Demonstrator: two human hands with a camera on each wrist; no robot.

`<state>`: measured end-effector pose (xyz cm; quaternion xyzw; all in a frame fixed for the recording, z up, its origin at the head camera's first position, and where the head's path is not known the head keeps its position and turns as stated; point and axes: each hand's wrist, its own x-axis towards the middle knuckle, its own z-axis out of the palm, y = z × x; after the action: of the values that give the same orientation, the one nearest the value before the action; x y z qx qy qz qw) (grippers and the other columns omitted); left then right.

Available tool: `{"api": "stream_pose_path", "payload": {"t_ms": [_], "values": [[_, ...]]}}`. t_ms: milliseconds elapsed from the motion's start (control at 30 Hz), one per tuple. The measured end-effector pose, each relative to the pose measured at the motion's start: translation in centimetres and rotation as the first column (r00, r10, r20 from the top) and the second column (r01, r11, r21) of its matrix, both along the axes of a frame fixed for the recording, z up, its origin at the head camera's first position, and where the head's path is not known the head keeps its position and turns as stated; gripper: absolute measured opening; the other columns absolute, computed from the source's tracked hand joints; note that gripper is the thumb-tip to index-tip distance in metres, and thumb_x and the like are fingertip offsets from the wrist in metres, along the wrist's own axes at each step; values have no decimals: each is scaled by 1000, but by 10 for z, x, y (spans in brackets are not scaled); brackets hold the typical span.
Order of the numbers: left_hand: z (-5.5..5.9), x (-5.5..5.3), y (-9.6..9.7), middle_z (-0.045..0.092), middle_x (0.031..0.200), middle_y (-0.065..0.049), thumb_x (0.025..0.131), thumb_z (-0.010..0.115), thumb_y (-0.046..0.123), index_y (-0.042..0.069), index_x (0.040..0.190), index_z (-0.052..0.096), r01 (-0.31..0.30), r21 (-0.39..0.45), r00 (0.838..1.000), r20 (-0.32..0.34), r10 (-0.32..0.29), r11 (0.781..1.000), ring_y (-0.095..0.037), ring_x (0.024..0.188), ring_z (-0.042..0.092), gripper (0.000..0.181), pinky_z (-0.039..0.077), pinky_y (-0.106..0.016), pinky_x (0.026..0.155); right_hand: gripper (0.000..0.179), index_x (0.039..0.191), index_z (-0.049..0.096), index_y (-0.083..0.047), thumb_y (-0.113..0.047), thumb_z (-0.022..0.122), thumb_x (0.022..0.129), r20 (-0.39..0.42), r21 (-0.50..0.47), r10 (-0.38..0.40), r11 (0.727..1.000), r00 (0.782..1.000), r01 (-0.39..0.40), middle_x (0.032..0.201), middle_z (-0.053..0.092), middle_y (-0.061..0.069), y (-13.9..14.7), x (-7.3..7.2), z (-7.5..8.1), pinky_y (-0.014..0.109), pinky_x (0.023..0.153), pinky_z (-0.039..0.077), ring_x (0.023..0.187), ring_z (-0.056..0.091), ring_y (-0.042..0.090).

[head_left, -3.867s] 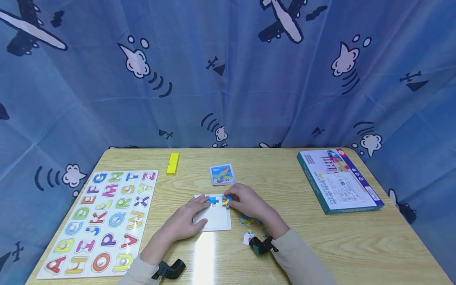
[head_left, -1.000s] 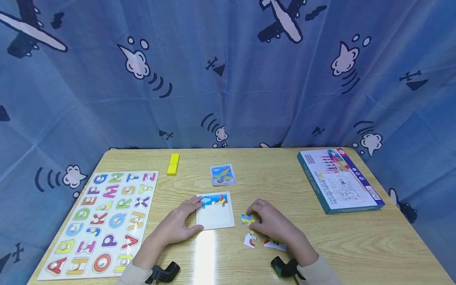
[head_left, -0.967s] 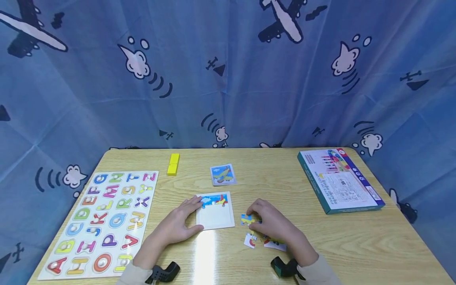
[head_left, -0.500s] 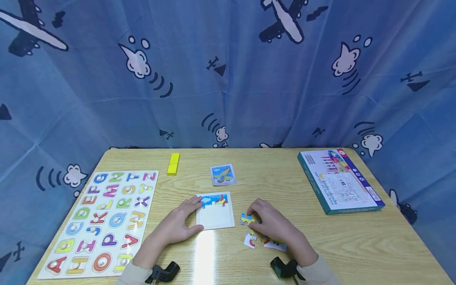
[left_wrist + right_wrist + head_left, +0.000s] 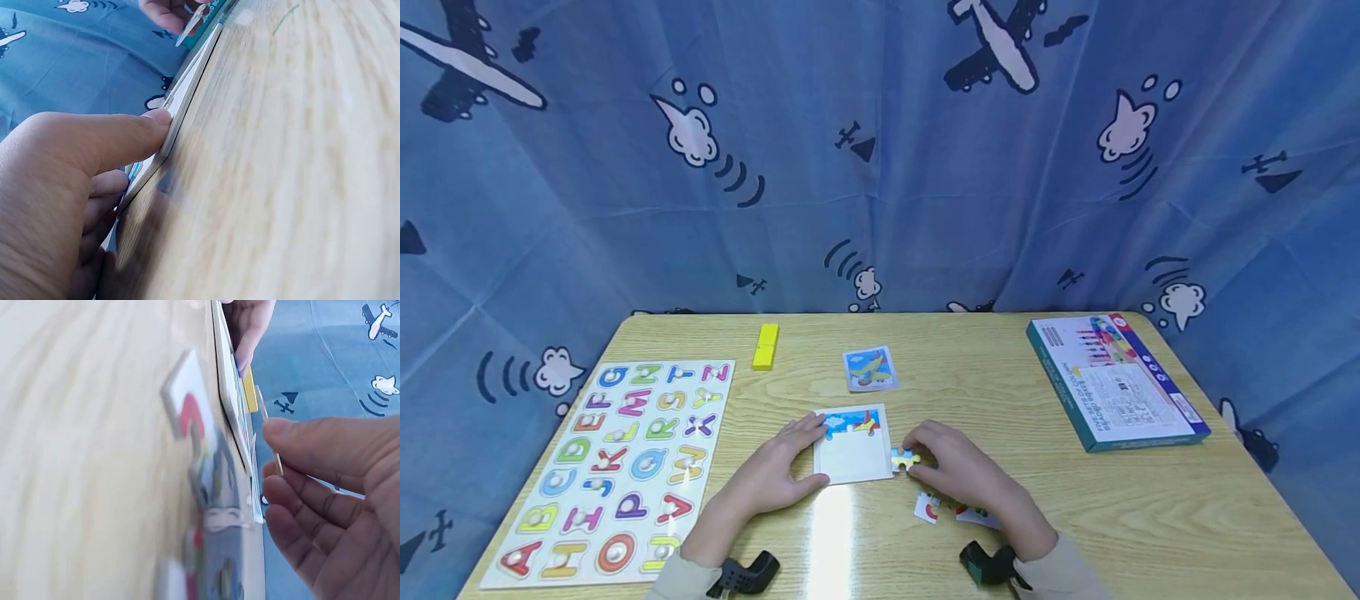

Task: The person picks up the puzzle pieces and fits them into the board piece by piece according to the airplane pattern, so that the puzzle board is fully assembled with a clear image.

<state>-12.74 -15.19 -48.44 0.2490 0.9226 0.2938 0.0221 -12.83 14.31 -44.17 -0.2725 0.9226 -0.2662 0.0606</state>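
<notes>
My right hand point(image 5: 957, 463) pinches a yellow and blue jigsaw piece point(image 5: 902, 459) between thumb and fingers. It is at the right edge of a white puzzle tray point(image 5: 853, 460); in the right wrist view the piece point(image 5: 279, 464) is seen edge-on, off the table. Joined sky-blue pieces point(image 5: 848, 422) with a bit of red and yellow plane fill the tray's top strip; its lower part is bare white. My left hand point(image 5: 775, 471) rests on the tray's left side, fingers extended and thumb point(image 5: 140, 134) on the rim. Loose jigsaw pieces point(image 5: 927, 507) lie below my right hand, partly hidden by it.
A small plane picture card point(image 5: 870, 368) lies behind the tray. The alphabet board point(image 5: 617, 471) takes up the left side, with a yellow block point(image 5: 765, 347) beyond it. A flat game box point(image 5: 1116, 383) sits at the right, and a blue curtain point(image 5: 880, 167) hangs behind the table.
My right hand has moved left from the loose pieces to the tray's edge, carrying the pinched jigsaw piece. Earlier it was at the tray's top strip. The left hand has stayed on the tray lately.
</notes>
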Motion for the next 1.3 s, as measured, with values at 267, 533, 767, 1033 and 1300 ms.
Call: {"api": "stream_pose_path", "payload": {"t_ms": [267,533,767,1033,1300], "values": [[-1,-1,0,38,151,-3,83,67,46,9,140,48,-3,1,1000,4,3,1000,-25,141,32,70,29,-47,116,23,107,66,-9,-15,70,85,-7,-32,39,999,999,-39,101,62,-1,-21,-4,5,25,73,50,83,51,9],[-1,-1,0,36,152,1,83,67,47,12,141,47,-25,-10,999,34,25,1000,-24,142,30,70,30,-48,115,22,105,67,-7,-12,69,84,-6,-64,60,996,998,-60,96,62,0,-49,-10,3,19,66,48,77,53,10],[-3,-1,-1,35,152,2,84,66,49,13,141,47,-13,-4,1000,23,13,1000,-24,142,30,70,31,-49,114,23,106,69,-6,-10,67,83,-35,-28,45,999,998,-46,96,64,1,-73,-13,4,27,83,54,94,61,15],[-3,-1,-2,35,153,0,84,65,50,12,141,46,-3,8,1000,27,3,1000,-25,142,29,71,30,-48,115,25,108,69,-4,-10,68,83,-37,-29,30,999,999,-31,99,64,4,-88,-17,-4,16,68,50,77,53,5],[-2,-1,-1,36,152,-2,84,67,47,11,141,46,-6,18,999,36,5,1000,-26,142,30,70,31,-50,114,26,109,69,-4,-13,68,85,-45,-38,5,999,999,-7,103,64,5,-93,-20,-15,20,74,52,83,56,9]]}}
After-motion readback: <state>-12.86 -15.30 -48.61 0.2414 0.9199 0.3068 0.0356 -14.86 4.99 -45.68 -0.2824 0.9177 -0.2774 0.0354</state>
